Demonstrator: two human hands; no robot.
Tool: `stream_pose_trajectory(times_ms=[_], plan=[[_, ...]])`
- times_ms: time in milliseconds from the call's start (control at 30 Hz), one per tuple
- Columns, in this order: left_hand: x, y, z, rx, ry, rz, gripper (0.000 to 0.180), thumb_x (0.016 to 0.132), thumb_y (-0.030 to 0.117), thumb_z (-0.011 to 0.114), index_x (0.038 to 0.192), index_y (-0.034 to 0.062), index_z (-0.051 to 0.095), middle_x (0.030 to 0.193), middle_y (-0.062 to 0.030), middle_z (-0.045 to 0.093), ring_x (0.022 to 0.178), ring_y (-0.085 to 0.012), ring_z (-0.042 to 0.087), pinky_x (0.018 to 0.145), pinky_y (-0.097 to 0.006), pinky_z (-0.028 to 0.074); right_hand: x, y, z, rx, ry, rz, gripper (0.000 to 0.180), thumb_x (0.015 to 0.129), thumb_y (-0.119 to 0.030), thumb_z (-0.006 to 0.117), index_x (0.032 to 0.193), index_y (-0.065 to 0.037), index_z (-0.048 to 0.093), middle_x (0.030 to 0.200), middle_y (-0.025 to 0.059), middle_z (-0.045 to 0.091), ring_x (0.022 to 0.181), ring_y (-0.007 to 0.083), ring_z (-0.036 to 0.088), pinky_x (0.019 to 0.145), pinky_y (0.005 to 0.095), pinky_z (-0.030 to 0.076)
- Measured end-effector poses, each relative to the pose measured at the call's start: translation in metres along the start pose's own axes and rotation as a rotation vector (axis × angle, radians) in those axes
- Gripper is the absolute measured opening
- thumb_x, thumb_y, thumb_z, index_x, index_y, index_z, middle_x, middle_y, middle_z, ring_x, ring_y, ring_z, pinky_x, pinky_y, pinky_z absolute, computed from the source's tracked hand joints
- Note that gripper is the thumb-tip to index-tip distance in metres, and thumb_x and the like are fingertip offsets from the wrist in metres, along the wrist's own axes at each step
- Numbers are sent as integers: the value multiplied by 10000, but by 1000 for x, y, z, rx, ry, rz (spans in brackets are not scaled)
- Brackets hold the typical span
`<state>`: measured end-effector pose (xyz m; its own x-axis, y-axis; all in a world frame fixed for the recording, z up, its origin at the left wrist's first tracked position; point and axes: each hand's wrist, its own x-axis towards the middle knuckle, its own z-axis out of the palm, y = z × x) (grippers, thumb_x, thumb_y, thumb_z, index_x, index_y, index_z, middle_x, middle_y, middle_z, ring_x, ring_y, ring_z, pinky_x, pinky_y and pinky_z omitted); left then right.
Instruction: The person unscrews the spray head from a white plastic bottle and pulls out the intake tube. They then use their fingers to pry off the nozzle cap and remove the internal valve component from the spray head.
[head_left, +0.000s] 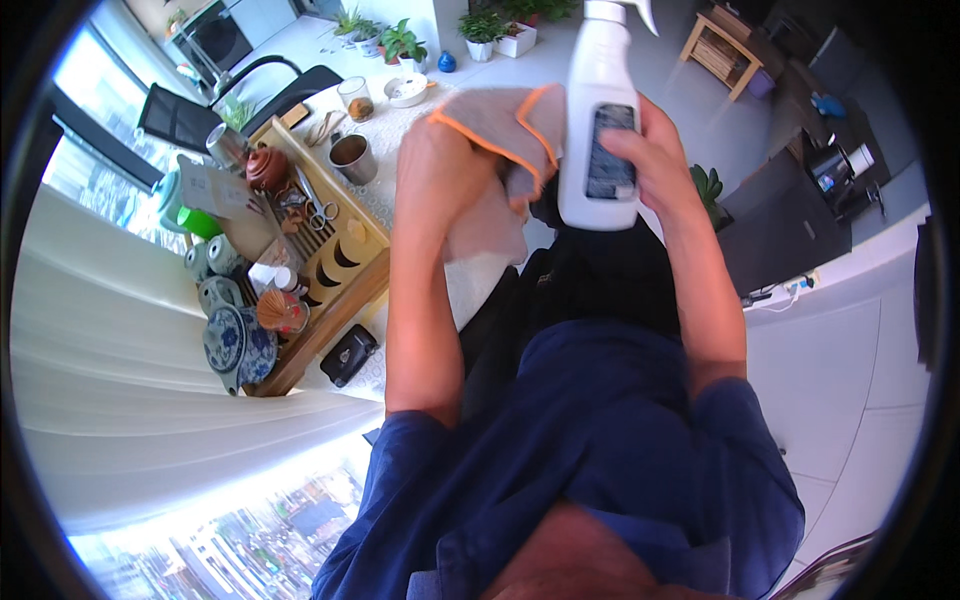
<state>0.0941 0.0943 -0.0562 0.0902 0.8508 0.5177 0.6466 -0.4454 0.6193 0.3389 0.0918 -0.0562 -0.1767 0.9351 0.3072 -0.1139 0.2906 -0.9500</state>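
Note:
My right hand (655, 155) is closed round a white spray bottle (600, 80) with a dark label, held upright in front of me. Its trigger head is cut by the top edge of the view. To its left, my left hand (440, 165) grips a grey-brown cloth (500, 115) with orange edging. The cloth hangs down over the edge of the white-covered table, beside the bottle. My left fingers are partly hidden by the cloth and by the hand itself.
On the table at left, a wooden tea tray (350, 240) bears a brown teapot (266, 168), scissors (322, 215) and small jars. Near it stand a metal cup (352, 160), a glass (355, 98) and a white bowl (405, 90). A blue-white pot (240, 345) sits by the curtain.

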Motion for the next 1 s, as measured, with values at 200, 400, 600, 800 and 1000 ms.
stream_pose_trajectory(times_ms=[200,400,600,800,1000], plan=[[62,-73,38,355,42,-148,331,846,407,661,878,91,753,867,-171,726,774,-370,701,682,-447,554,14,-9,18,-65,90,-138,530,751,-123,737,1231,-4,547,1066,82,656,967,160,637,884,333,525],[30,-81,36,393,-103,-53,379,880,370,680,1102,64,707,1086,-166,703,1025,-359,659,864,-435,529,-6,-33,29,-43,-54,-131,564,752,-75,729,1272,4,525,1083,67,642,979,144,624,903,314,503],[2,32,-8,-1103,34,-25,406,964,207,647,1270,-49,571,1163,-116,652,992,-152,634,865,-293,508,-17,-31,56,-124,-177,-123,611,750,-31,746,1310,0,505,1130,64,624,1056,140,604,952,313,479],[-23,65,-24,-1041,92,54,401,937,217,686,1222,-42,576,1022,-77,672,904,-123,624,760,-252,492,-30,-48,68,-193,-292,32,660,741,-47,785,1334,5,502,1131,74,627,1014,155,610,854,320,500],[-25,66,-24,-731,287,194,380,870,219,740,1151,-6,620,863,-137,685,727,-197,662,667,-298,502,7,-111,37,-161,-268,-183,601,721,-178,861,1232,-17,588,1132,76,651,1038,129,611,819,283,508]])
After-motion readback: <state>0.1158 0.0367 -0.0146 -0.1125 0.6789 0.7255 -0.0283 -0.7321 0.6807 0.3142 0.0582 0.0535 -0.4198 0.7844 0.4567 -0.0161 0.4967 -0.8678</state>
